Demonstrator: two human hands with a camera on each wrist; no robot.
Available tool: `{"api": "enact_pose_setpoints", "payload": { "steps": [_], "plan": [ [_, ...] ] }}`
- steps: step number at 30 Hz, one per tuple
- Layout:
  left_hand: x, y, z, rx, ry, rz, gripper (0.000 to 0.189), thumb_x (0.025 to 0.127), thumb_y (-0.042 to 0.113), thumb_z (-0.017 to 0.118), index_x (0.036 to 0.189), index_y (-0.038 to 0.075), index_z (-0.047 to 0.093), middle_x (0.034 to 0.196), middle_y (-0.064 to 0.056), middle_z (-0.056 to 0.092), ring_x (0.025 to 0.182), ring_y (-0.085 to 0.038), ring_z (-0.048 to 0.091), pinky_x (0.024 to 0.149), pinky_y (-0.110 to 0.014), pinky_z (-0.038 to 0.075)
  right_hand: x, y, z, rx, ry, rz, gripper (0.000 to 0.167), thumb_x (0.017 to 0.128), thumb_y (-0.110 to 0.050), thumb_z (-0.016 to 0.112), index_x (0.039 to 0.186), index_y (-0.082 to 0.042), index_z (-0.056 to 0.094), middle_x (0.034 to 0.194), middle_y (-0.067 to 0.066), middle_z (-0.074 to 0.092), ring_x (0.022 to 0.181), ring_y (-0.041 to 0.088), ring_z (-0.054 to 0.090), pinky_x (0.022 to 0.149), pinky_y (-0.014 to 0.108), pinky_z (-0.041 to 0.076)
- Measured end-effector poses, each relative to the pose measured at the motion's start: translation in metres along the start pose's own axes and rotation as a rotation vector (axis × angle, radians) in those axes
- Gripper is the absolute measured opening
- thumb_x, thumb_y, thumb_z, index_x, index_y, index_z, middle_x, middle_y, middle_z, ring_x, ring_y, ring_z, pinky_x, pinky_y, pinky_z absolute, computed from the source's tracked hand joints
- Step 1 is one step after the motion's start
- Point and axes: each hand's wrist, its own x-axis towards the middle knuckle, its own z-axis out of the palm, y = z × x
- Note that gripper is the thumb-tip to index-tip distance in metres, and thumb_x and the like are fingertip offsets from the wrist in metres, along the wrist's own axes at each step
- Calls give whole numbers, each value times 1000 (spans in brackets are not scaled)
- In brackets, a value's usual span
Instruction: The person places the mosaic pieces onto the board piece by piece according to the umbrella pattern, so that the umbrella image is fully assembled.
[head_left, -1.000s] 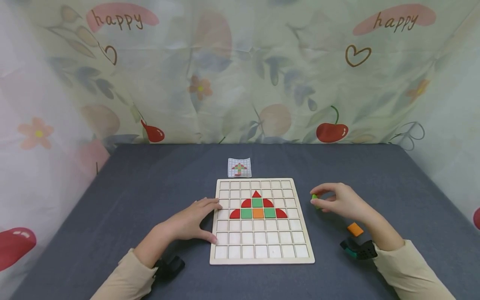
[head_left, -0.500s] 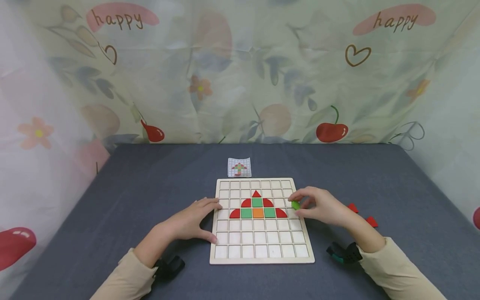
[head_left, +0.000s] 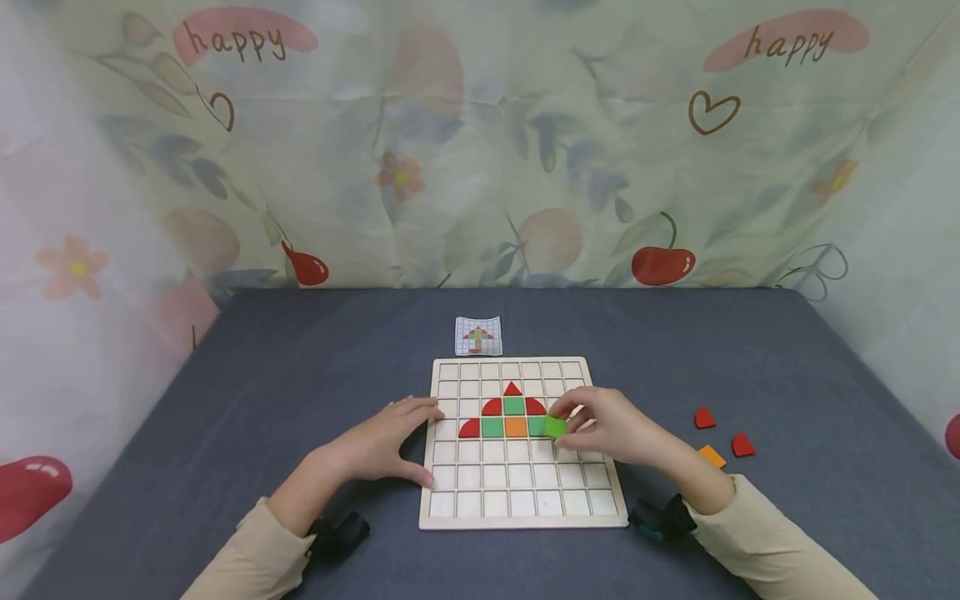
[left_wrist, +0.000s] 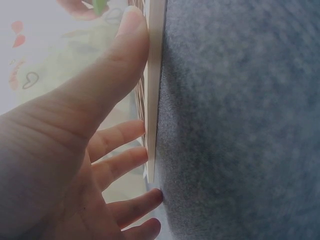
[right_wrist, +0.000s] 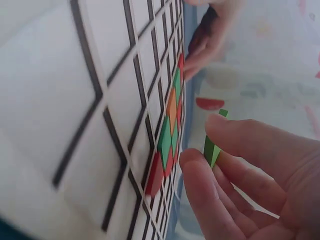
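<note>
My right hand [head_left: 609,423] pinches a bright green square tile [head_left: 555,427] between thumb and fingers, over the right part of the white gridded board [head_left: 525,523]. In the right wrist view the green tile [right_wrist: 212,149] stands edge-on, raised off the grid. It overlaps the right end of the row of tiles in the head view. Set in the board are an orange square [head_left: 516,427], green squares [head_left: 492,427], red quarter-round tiles [head_left: 469,428] and a red triangle [head_left: 512,389]. My left hand [head_left: 378,442] rests against the board's left edge, fingers spread and thumb apart.
Two red tiles [head_left: 742,445] and an orange tile [head_left: 712,457] lie on the dark tablecloth, right of the board. Behind the board lies a small pattern card [head_left: 478,336]. A printed curtain [head_left: 480,167] hangs at the table's far side.
My right hand has carried the green tile leftward, from beside the board to over its right part. The loose red tiles have come into sight behind it. My left hand stays put.
</note>
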Motion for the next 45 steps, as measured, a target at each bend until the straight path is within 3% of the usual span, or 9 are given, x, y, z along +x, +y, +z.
{"api": "enact_pose_setpoints", "payload": {
  "steps": [11, 27, 39, 45],
  "plan": [
    [0, -1, 0, -4, -2, 9, 84, 68, 47, 79, 135, 10, 44, 149, -13, 34, 140, -39, 25, 112, -56, 24, 10, -14, 20, -118, -20, -66, 23, 75, -11, 76, 96, -5, 68, 87, 2, 64, 69, 4, 53, 63, 17, 47],
    [0, -1, -1, -9, 5, 17, 85, 67, 48, 79, 134, 9, 44, 148, -13, 34, 140, -38, 26, 111, -55, 25, 22, -27, 40, -179, -21, -10, 20, 73, -9, 77, 92, -9, 70, 80, -2, 62, 62, 5, 47, 58, 18, 41],
    [0, -1, 1, -1, 3, 4, 84, 67, 46, 79, 135, 11, 44, 149, -11, 34, 140, -35, 26, 112, -53, 25, 23, -29, 39, -159, -25, 21, 20, 73, -9, 76, 93, -10, 69, 85, -2, 64, 62, 5, 49, 58, 18, 42],
    [0, -1, 2, -3, 1, 1, 84, 67, 46, 79, 135, 12, 44, 149, -11, 34, 140, -34, 26, 112, -53, 26, 18, -20, 20, -147, -18, -20, 21, 76, -9, 74, 95, -8, 69, 86, 2, 66, 64, 5, 50, 60, 18, 44]
  ]
}}
